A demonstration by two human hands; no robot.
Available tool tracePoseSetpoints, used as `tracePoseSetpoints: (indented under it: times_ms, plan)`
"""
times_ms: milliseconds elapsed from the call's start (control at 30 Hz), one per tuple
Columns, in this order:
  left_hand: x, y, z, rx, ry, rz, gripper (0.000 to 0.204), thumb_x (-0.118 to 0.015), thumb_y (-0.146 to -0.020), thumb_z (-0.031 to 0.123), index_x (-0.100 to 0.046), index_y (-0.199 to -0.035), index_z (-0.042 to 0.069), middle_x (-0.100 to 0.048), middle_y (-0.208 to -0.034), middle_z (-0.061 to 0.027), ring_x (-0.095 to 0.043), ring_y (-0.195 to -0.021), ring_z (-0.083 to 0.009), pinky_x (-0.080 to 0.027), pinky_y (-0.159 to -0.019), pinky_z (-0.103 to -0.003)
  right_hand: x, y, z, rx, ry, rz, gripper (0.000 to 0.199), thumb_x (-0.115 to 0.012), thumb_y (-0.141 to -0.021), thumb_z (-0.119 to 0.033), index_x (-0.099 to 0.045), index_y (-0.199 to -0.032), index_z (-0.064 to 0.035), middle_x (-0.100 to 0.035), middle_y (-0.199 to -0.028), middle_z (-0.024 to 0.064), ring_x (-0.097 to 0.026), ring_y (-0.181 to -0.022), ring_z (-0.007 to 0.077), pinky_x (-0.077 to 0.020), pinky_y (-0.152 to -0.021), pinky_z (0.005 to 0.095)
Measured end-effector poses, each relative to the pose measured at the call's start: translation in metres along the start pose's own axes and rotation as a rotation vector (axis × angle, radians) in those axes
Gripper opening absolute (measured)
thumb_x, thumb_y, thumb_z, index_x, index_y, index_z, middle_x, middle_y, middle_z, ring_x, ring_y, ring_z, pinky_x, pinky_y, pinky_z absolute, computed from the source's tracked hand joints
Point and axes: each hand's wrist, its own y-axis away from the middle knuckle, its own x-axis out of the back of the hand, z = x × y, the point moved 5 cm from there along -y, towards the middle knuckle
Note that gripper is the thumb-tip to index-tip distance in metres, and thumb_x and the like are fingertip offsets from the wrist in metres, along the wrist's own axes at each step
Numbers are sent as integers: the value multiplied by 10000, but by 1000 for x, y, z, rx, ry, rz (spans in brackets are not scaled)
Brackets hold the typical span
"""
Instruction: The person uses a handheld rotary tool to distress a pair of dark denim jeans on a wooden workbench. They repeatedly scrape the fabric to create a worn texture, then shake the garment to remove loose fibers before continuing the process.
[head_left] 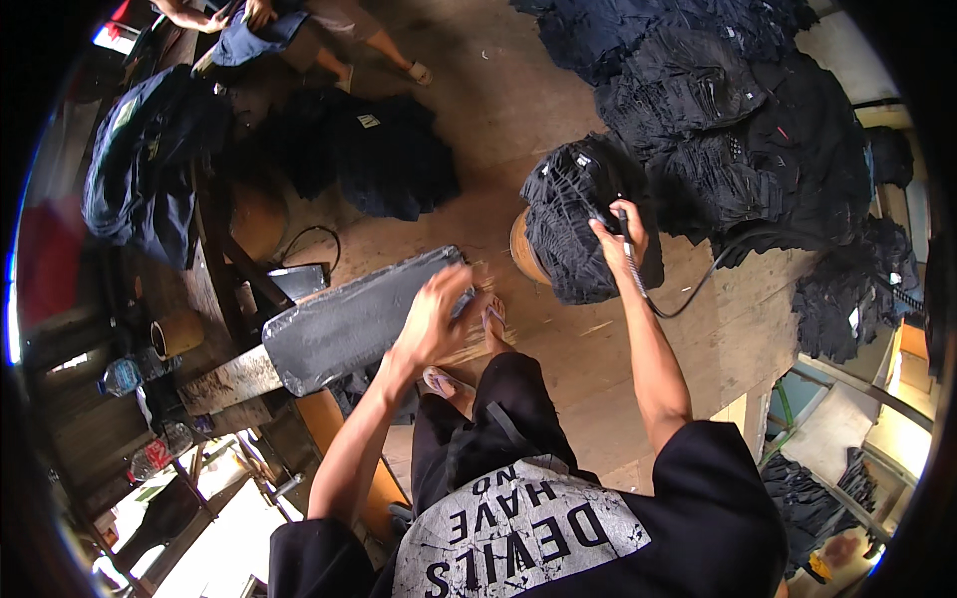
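My left hand (437, 311) hovers at the near right end of a long board (349, 324) wrapped in dark, shiny covering. Its fingers look apart, somewhat blurred, and nothing shows in them. Farther right, my right hand (624, 239) grips a slim black corded tool (625, 221); its exact kind cannot be made out. The tool's cable (688, 307) loops down and away to the right. Directly beyond and beneath this hand lies a stack of folded black garments (568, 224), resting on a round wooden stool (524, 249).
Large heaps of black garments (698, 120) cover the far right. Another dark pile (369, 149) lies left of centre, with cloth draped (150, 159) at the far left. Plastic bottles (122, 377) stand at the left. Another person's hands (261, 12) hold blue cloth at the top.
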Motion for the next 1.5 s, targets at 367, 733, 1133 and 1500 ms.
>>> tracePoseSetpoints:
  times_ms: [367,733,1133,1500]
  plan:
    - [-26,-181,-108,-65,117,-66,541,-720,-658,-156,-731,-1164,37,-750,-1080,-148,-736,-1032,-282,-577,-907,-402,-20,98,-118,236,-58,-134,514,-817,-717,71,-683,-1196,-60,-718,-1132,159,-705,-1046,423,-564,-961,511]
    - [163,132,-179,206,85,267,726,-431,-649,-243,-742,-1242,35,-802,-1221,-136,-743,-1206,-291,-545,-1090,-355,-152,317,-299,373,-342,-531,426,-898,-769,-57,-680,-1132,-102,-636,-987,137,-678,-887,360,-563,-799,466]
    - [133,295,-130,637,-453,992,1240,-1004,-696,559,-427,-1585,-87,-486,-1571,-322,-395,-1505,-495,-332,-1269,-567,-205,215,-264,634,-71,-529,503,-910,-875,-161,-633,-1285,-75,-716,-1269,173,-691,-1201,415,-547,-1066,484]
    - [148,294,-170,473,1960,468,395,-501,-1113,209,-711,-1240,-101,-815,-1153,-243,-842,-933,-319,-731,-819,-381,-230,212,-262,581,-24,-470,646,-964,-831,-388,-662,-1308,-72,-711,-1238,184,-688,-1186,425,-549,-1037,488]
